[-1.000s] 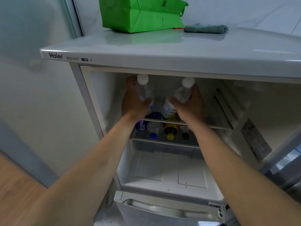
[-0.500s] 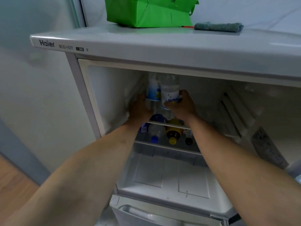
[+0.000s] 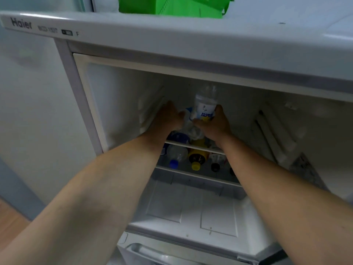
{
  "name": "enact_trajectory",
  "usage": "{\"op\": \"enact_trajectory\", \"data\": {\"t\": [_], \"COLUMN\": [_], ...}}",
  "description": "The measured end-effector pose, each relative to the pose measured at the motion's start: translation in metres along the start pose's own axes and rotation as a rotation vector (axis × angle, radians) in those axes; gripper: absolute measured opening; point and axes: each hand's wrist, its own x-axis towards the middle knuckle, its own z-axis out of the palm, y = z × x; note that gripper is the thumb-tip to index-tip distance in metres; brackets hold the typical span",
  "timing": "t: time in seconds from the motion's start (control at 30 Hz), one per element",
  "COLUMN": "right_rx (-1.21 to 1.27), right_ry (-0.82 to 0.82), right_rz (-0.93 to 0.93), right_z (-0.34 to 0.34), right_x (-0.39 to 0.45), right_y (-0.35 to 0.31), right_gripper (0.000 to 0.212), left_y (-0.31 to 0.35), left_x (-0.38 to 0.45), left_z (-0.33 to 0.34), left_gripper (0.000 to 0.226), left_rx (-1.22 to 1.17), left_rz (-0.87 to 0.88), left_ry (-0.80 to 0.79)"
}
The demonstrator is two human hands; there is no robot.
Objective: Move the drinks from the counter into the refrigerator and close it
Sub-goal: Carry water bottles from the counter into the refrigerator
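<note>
Deep in the refrigerator (image 3: 118,96), the right hand (image 3: 215,125) grips a water bottle (image 3: 205,106) and the left hand (image 3: 168,119) another (image 3: 188,113) — next, probably, setting both down on the upper shelf (image 3: 193,145).

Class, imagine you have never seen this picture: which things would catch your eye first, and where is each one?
First, two bare arms reaching into the open fridge, where the right hand grips an upright clear bottle above the upper shelf and the left hand holds a second bottle beside it. Next, the green bag on top of the fridge. Then the coloured caps of bottles lying on the lower shelf.
</note>
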Motion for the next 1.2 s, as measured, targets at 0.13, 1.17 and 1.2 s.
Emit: {"op": "enact_trajectory", "data": {"t": [0.13, 1.17, 1.2], "right_rx": [-0.047, -0.127, -0.135], "right_ry": [0.066, 0.161, 0.162], "right_rz": [0.021, 0.005, -0.004], "right_z": [-0.007, -0.001, 0.000], "right_x": [-0.002, 0.024, 0.024], "right_y": [0.002, 0.010, 0.010], "right_gripper": [0.069, 0.065, 0.064], "left_y": [0.009, -0.010, -0.008], "left_x": [0.003, -0.002, 0.000], "left_z": [0.001, 0.019, 0.016], "left_gripper": [0.064, 0.049, 0.051], "left_rx": [0.123, -1.141, -1.090], "left_rz": [0.151, -0.159, -0.130], "left_ry": [-0.091, -0.070, -0.055]}}
